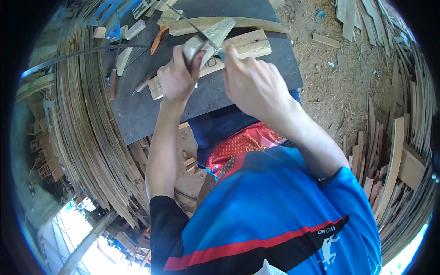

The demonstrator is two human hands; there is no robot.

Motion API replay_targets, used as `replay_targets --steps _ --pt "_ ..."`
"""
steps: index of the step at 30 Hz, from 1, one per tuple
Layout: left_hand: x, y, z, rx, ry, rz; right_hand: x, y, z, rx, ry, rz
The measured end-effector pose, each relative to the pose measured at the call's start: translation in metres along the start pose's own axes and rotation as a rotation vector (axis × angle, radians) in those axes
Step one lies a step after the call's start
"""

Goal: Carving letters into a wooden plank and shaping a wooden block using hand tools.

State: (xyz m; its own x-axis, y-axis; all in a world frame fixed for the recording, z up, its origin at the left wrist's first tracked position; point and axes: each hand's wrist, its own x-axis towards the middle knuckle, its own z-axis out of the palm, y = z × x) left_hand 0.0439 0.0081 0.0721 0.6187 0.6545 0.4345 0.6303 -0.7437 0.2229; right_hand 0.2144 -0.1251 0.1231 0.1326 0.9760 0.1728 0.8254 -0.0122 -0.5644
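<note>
My left hand [176,75] is closed round one end of a pale, angular wood block [220,32], holding it tilted above the table. My right hand [256,82] grips a long, thin, dark metal file-like tool [187,19] by its greenish handle [220,54]. The tool's shaft lies across the block, pointing to the far left; its exact kind is hard to make out. Beneath both hands a thicker wood piece [256,44] with dark markings lies on the table, partly hidden by my hands. Beyond it rests a long curved wood piece [256,24].
On the dark tabletop [137,117] lie a wooden-handled tool [145,82], an orange-brown handle [158,41] and wood offcuts [134,30]. Stacked wood strips [87,123] stand along the left. More boards [389,169] lean at the right, by the dirt floor [316,64].
</note>
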Motion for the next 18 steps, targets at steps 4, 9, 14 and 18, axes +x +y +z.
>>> replay_targets --steps 4,9,14,18 --pt "-0.005 -0.019 0.012 0.113 0.164 -0.095 -0.025 -0.005 -0.001 0.058 -0.104 -0.002" --pt "0.001 -0.009 0.013 0.060 0.193 -0.065 -0.058 0.009 -0.024 0.049 -0.147 0.078" --pt "0.012 0.008 0.009 -0.032 0.193 -0.092 -0.048 0.008 -0.023 0.058 -0.156 0.104" --pt "0.015 0.022 0.002 -0.210 0.102 -0.332 -0.039 0.013 -0.027 0.051 -0.140 0.113"
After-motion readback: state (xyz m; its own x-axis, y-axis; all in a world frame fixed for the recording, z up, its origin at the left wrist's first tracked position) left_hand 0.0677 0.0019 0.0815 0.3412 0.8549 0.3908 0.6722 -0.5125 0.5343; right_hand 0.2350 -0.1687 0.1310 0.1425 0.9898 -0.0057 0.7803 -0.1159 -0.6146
